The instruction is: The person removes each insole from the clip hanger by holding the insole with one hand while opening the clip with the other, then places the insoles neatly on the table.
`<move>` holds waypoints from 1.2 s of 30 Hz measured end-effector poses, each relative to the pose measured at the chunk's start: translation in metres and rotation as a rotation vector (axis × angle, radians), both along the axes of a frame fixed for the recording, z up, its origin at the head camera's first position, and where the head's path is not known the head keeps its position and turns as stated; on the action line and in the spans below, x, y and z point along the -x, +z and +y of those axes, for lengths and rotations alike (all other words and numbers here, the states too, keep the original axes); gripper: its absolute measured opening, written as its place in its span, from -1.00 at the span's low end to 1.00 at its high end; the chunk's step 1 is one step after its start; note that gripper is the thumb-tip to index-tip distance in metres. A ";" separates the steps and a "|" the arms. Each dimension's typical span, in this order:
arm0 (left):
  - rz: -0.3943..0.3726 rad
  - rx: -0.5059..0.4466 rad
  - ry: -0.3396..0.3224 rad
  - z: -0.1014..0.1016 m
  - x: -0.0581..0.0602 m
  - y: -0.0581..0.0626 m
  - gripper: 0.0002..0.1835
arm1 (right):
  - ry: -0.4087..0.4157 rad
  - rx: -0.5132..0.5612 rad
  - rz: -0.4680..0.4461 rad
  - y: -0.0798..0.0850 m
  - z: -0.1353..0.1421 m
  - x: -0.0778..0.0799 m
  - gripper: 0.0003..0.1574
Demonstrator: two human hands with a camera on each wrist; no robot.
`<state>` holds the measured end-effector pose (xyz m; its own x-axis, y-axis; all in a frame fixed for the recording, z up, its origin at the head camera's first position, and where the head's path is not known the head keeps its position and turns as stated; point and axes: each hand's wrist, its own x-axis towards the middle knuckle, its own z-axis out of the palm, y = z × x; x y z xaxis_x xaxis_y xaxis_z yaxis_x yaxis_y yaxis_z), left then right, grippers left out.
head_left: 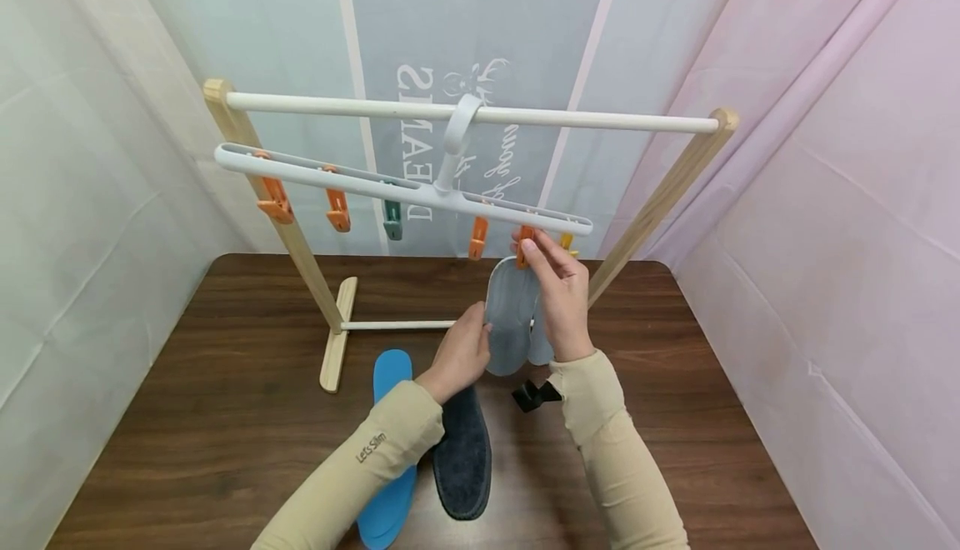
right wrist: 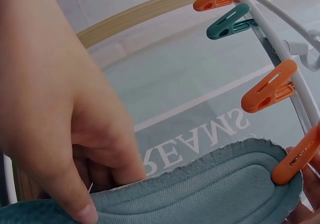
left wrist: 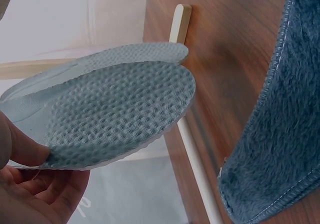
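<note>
A grey insole [head_left: 507, 321] hangs near the right end of the white clip hanger [head_left: 337, 184], its top end at an orange clip [right wrist: 296, 156]. My right hand [head_left: 564, 300] pinches that clip between thumb and fingers. Lower down, my left hand [head_left: 463, 347] holds the insole by its left edge, thumb on the dimpled face in the left wrist view. A second grey insole [left wrist: 150, 50] hangs just behind, partly covered by the first and my right hand. Beside my right fingers is a yellow clip [head_left: 566, 241].
The hanger hooks over the white rod of a wooden rack [head_left: 292, 258]. More orange clips [head_left: 338, 210] and a green clip [head_left: 392, 218] dangle from it. Blue insoles [head_left: 390, 504] and a dark fuzzy insole [head_left: 462, 458] lie on the brown table [head_left: 247, 450].
</note>
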<state>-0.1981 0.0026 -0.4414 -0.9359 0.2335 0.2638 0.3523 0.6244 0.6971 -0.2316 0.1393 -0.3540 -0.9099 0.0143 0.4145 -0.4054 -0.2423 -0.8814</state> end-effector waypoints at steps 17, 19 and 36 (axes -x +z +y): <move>0.017 -0.032 -0.011 -0.001 -0.007 -0.002 -0.84 | -0.040 0.022 0.018 0.004 -0.004 0.002 -0.61; 0.020 -0.039 -0.013 -0.001 -0.008 -0.003 -0.91 | -0.042 0.026 0.019 0.003 -0.004 0.002 -0.61; -0.063 -0.085 -0.075 0.000 -0.031 -0.032 -0.89 | -0.037 0.042 0.027 0.002 -0.002 0.003 -0.61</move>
